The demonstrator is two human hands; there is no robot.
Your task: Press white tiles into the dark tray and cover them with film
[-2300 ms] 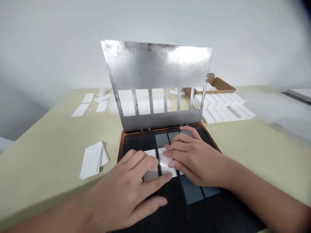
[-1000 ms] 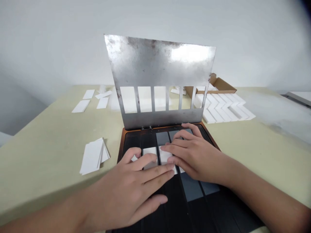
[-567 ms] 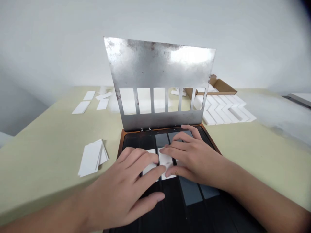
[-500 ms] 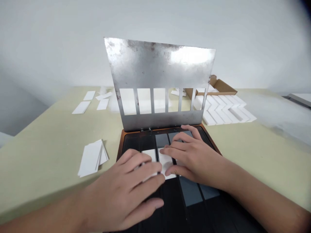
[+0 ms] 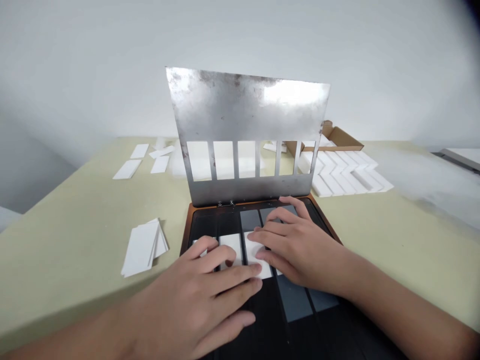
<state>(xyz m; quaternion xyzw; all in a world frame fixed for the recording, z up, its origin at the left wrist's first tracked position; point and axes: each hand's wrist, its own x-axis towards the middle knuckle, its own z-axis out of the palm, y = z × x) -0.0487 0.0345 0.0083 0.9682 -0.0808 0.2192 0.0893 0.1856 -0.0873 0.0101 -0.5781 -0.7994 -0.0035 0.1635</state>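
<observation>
A black slotted board (image 5: 258, 320) with a wooden edge lies before me, its hinged metal plate (image 5: 240, 110) with rectangular cut-outs standing raised at the back. White cards rest in a row in the board's slots. My left hand (image 5: 210, 295) has its fingers spread over the left cards, fingertips reaching the lower part of a middle white card (image 5: 258, 255). My right hand (image 5: 296, 240) is spread too, fingers on that same card and the slots to its right, partly hiding another card. Grey strips (image 5: 294, 300) show below and above the row.
On the left of the pale table (image 5: 86, 225) lies a stack of white cards (image 5: 140, 247). More loose cards (image 5: 127, 169) lie farther back. At the back right are rows of stacked white cards (image 5: 345, 172) and a cardboard box (image 5: 343, 137).
My left hand's fingers have moved right onto the middle card, uncovering more of the cards at left. My right hand has barely moved. The view has shifted slightly.
</observation>
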